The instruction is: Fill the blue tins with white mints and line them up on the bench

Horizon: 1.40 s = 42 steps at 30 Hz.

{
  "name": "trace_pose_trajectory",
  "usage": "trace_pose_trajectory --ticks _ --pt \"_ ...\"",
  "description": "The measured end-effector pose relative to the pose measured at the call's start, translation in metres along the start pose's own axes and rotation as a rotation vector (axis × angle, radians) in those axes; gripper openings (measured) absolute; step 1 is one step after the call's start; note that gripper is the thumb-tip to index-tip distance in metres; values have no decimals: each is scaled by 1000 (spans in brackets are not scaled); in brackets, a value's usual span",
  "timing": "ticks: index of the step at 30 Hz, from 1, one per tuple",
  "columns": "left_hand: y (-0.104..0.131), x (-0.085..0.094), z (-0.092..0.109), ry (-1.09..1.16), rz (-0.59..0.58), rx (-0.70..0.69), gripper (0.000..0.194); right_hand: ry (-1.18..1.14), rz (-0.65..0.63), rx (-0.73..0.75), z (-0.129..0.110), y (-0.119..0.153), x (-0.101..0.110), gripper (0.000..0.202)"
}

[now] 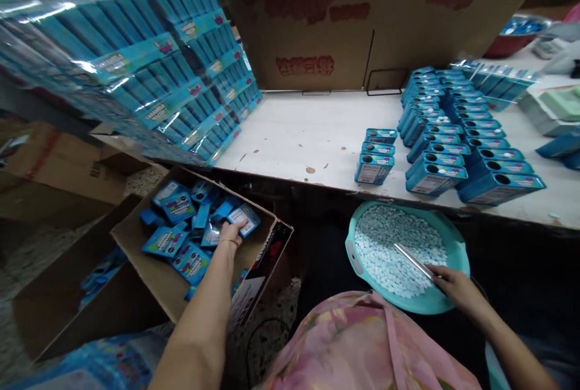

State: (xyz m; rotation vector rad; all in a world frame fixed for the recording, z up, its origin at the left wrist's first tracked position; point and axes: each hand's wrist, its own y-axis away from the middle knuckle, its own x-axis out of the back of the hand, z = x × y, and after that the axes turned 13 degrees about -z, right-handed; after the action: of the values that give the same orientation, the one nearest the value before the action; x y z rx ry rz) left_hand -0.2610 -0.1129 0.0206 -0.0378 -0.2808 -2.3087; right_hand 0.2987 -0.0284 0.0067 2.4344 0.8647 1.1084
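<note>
My left hand (232,233) reaches into an open cardboard box (170,290) at the lower left, its fingers closed on a small blue candy box (247,221). Loose blue candy boxes (193,261) lie in a jumble around it. My right hand (453,284) grips a slim, shiny metal tube (413,260); whether it is hollow along its length I cannot tell. The tube rests over small pale candies (389,239) that fill a turquoise basin (458,251) in front of me.
Rows of upright blue boxes with round openings (439,166) stand on the white table (294,130); three more (375,169) stand left of them. Plastic-wrapped stacks of blue boxes (149,69) rise at left. A large cardboard sheet (344,33) stands behind. Another carton (49,317) sits lower left.
</note>
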Motion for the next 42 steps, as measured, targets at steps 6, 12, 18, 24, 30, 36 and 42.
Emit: trace_pose_trajectory --ticks 6,12,18,24,30,36,42 --pt "51 9 50 -16 -4 -274 56 97 -57 54 5 -22 -10 34" --pt "126 -62 61 27 -357 -273 52 471 42 10 12 -37 -4 37" --pt "169 -168 9 279 -702 134 38 765 86 -2 -1 -49 -23 36" --pt "177 -215 -24 243 -674 191 33 670 -156 78 -1 -53 -63 38" --pt "177 -214 -20 243 -662 200 36 366 -292 224 -12 -57 -61 36" --pt "162 -208 -4 210 -755 120 47 138 -242 134 -30 -29 -33 31" --pt "148 -230 -4 -154 -788 -184 47 156 -139 238 -59 10 35 38"
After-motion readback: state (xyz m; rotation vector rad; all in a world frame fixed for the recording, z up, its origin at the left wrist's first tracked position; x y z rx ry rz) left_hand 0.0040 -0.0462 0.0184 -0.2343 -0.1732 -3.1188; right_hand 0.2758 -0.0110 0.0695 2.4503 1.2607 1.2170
